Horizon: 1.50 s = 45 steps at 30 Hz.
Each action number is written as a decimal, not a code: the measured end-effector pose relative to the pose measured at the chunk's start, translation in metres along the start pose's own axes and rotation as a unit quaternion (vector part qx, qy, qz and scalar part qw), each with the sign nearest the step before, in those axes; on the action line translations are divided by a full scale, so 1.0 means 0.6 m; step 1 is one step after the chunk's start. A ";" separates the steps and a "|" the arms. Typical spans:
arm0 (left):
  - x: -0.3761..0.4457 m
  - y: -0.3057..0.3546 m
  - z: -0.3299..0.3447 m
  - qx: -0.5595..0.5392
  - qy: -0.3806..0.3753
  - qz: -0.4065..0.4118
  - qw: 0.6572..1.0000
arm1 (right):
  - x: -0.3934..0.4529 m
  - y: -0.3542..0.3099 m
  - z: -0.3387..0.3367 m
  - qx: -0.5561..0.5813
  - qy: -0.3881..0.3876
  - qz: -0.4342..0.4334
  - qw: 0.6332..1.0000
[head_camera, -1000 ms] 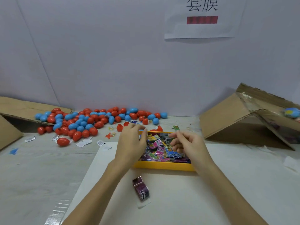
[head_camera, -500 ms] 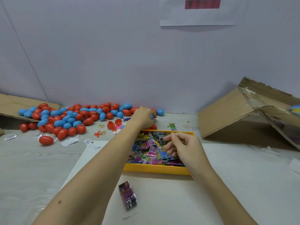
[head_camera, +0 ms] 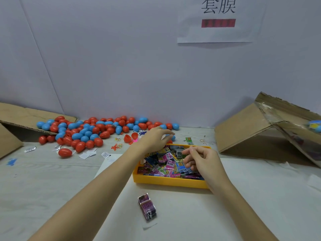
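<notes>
Pale table (head_camera: 43,188): my left hand (head_camera: 154,138) hovers half-open, empty, near centre-left eggs (head_camera: 83,133); right hand (head_camera: 205,162) curls over tray (head_camera: 166,182), hold unclear; work seems barely begun

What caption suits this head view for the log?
Left hand reaches past yellow plastic tray of colourful packets toward red and blue plastic eggs; right hand over tray.

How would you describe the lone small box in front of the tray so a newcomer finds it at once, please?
Find the yellow tray mid-table, full of small printed boxes. On the white sheet just nearer the viewer lies one purple box. Unlike the rest, it lies alone outside the tray.
</notes>
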State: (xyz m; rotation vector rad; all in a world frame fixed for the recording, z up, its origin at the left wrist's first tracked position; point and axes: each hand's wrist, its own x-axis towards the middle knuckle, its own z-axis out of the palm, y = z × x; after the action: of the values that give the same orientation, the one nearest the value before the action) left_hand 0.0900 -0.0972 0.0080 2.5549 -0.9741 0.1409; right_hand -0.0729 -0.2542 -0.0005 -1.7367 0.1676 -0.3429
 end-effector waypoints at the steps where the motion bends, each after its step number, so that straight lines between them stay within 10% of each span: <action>1: 0.006 0.004 0.001 0.002 -0.015 0.010 1.000 | 0.000 0.001 0.000 -0.001 -0.002 -0.001 1.000; 7: 0.045 0.026 0.019 0.011 -0.075 -0.018 0.997 | 0.006 0.009 -0.001 0.003 -0.004 -0.009 1.000; 20: -0.146 0.099 0.000 -0.227 0.174 0.036 0.957 | 0.006 0.012 -0.002 -0.010 -0.006 -0.028 1.000; 30: -0.221 0.106 0.020 -0.193 0.215 -0.011 0.957 | -0.046 -0.001 0.039 -0.149 -0.051 -0.233 0.960; 45: -0.230 0.123 0.020 -0.184 0.273 0.047 0.943 | -0.036 -0.006 0.038 0.000 -0.006 -0.114 0.993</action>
State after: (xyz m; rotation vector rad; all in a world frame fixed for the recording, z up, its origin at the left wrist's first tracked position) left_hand -0.0627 -0.0668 -0.0103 1.9658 -0.8055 0.5982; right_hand -0.0864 -0.2259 -0.0036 -1.7620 -0.0402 -0.4978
